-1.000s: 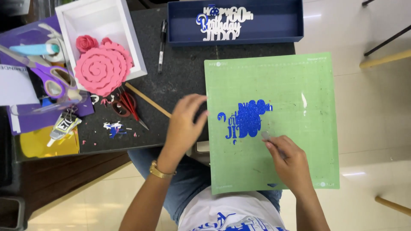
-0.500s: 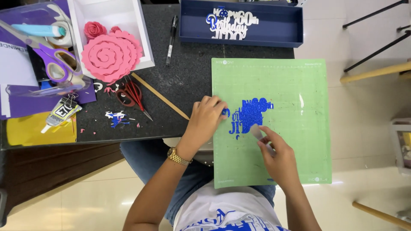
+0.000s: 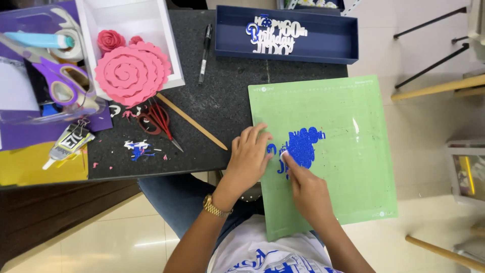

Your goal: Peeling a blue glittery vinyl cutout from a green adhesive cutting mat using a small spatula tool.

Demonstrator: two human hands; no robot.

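Blue glitter cut-out [image 3: 302,149] sits near the middle of the green cutting mat [image 3: 353,192], and we judge the lifting of it barely begun: most of the shape lies flat and stuck, with only its left edge being worked. Nearest to us, our right hand [image 3: 308,194] comes in from below, its fingertips pinched together at the cut-out's lower left edge, though we cannot tell whether they grip the paper itself or a small pale tool. Just beside it, our left hand [image 3: 247,159] rests flat with fingers spread, pressing the mat's left edge and touching the small loose blue pieces there, holding nothing. So the cut-out lies right at the right-hand grip and just to the right of the left. Farther off on the dark bench [image 3: 222,101] lie a wooden stick [image 3: 192,121] and red snips [image 3: 159,121], then a pink paper spiral [image 3: 132,73], and at the far edge a navy tray [image 3: 288,33] holding a finished white and blue topper [image 3: 275,38].
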